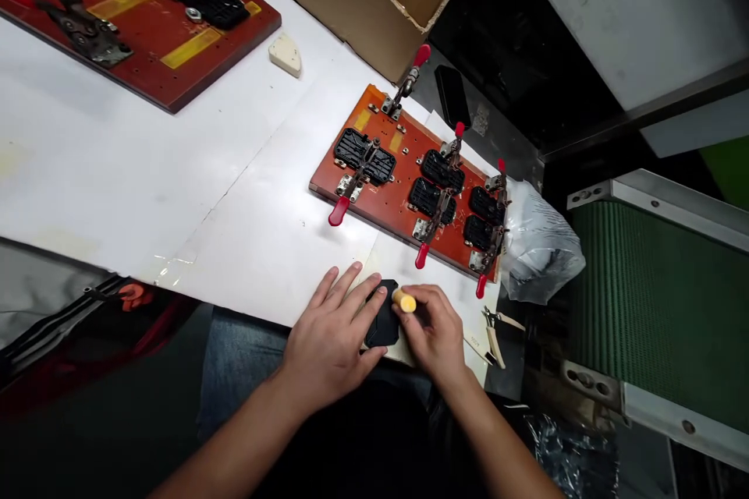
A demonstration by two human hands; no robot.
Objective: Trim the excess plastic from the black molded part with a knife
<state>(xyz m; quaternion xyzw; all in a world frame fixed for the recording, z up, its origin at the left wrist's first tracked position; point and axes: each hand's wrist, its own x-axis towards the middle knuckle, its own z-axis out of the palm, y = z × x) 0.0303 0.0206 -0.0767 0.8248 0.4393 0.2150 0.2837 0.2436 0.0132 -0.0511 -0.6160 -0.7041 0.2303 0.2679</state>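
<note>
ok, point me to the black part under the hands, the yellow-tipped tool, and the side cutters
black part (383, 325), head view, bare middle between the hands
yellow-tipped tool (405, 301), head view, its yellow end
side cutters (495, 337), head view, cream handle by the table edge

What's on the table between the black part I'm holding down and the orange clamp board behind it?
In the head view, only bare white paper lies between the black part and the orange clamp board; its red handles overhang that stretch.
</note>
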